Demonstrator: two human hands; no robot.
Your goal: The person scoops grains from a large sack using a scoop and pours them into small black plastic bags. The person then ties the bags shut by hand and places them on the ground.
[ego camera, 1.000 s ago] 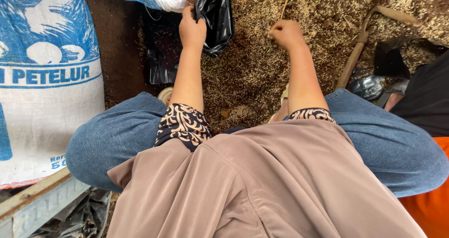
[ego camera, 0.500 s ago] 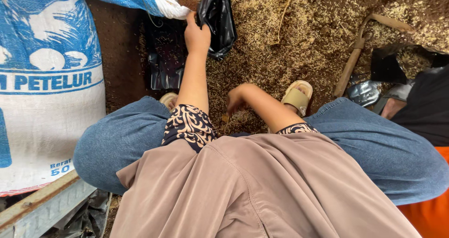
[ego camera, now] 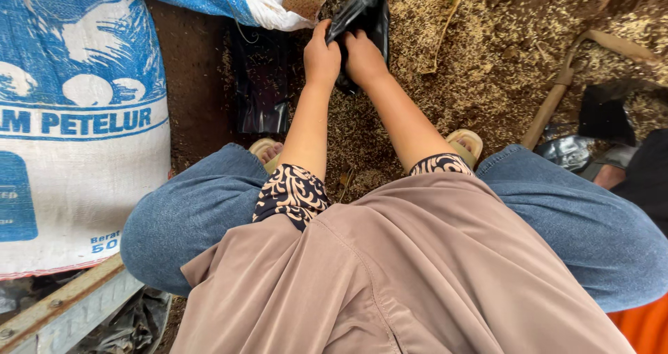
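I squat over ground covered in rice husks [ego camera: 452, 76] mixed with dark soil. My left hand [ego camera: 321, 58] and my right hand [ego camera: 363, 56] are side by side, both gripping the rim of a small black plastic bag [ego camera: 362, 17] held just above the husks. The bag hangs crumpled between my fingers; what it contains is hidden. A flat pile of more black plastic bags [ego camera: 261, 83] lies on the ground just left of my left forearm.
A large white and blue woven sack [ego camera: 76, 117] stands at the left, another open sack [ego camera: 278, 3] of husks behind it. A wooden-handled tool [ego camera: 553, 103] lies at the right near black plastic bits. A metal rail [ego camera: 62, 305] runs bottom left. Another person's orange and black clothing [ego camera: 643, 187] is at the right edge.
My right hand left the husk pile, swung back near my knee, then rose to the black bag and took hold of it beside my left hand. The view shifted slightly right.
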